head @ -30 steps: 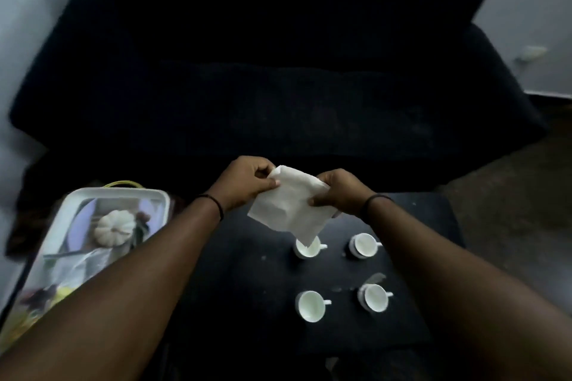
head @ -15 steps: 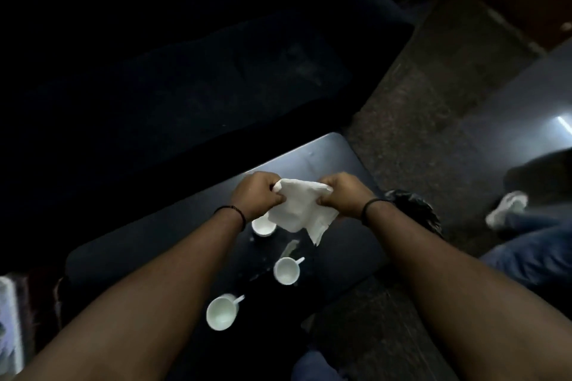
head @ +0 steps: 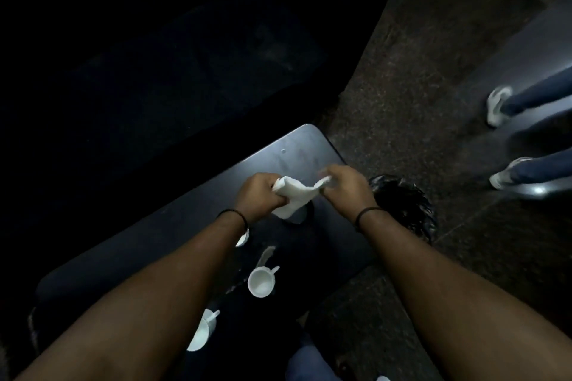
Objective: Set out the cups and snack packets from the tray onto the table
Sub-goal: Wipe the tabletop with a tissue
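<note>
white packet (head: 294, 198) clamped in both hands' fingers; three cups (head: 261, 282) visible on table (head: 173, 226)

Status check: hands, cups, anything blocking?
Both hands, left and right, grip white paper over table. Three cups visible, clearest one upright. Tray out of view. Nothing blocking.

Far end of the dark matte table (head: 297, 148) is wide open past my hands, nothing sitting on it up to the rounded corner, so there's easy room to reach that way. Nearer me it's tighter: a small white ceramic cup (head: 261, 282) sits between my forearms, another white cup (head: 201, 332) is tucked right against my left arm, and a third one (head: 242, 238) pokes out just under my left wrist. The big black sofa (head: 154, 71) blocks the whole left side of the table, and off the right edge there's a shaggy black mat (head: 405, 207) on the speckled floor.
</note>
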